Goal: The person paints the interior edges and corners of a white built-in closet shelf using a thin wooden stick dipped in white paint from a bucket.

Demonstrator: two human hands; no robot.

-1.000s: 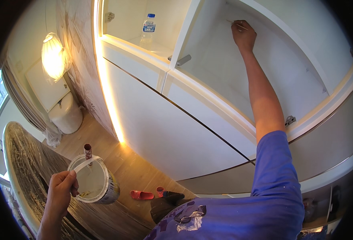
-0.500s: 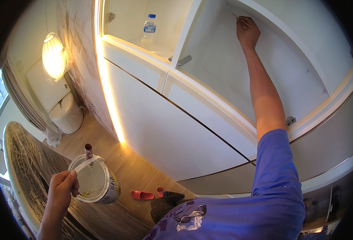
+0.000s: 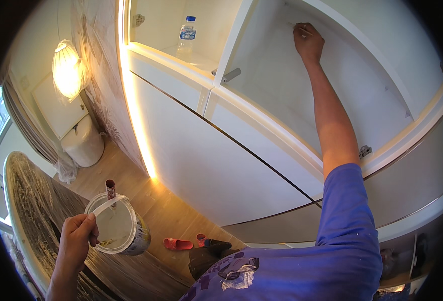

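My right hand [image 3: 308,42] is up inside the white cabinet compartment [image 3: 276,95] on the right, fingers closed round a thin, pale-handled paintbrush [image 3: 305,31]. The brush's tip is near the back panel, too small and blurred to show clearly. Low on the left, my left hand [image 3: 78,236] grips the white strap handle of a paint bucket [image 3: 140,236]. Its round opening shows a pale inside with whitish smears. A reddish-brown, paint-spotted tube [image 3: 111,189] sticks up at the bucket's far rim.
A water bottle [image 3: 186,36] stands in the left compartment. Grey hinge fittings [image 3: 231,75] project by the divider, and a metal hinge [image 3: 365,151] sits on the lower frame. Red slippers [image 3: 178,244] lie on the wooden floor. A wood-grain board [image 3: 40,215] stands at left; a wrapped lamp [image 3: 68,70] hangs beyond.
My right hand has moved slightly left and down along the compartment's back panel with the brush. The left hand and the bucket have stayed almost where they were.
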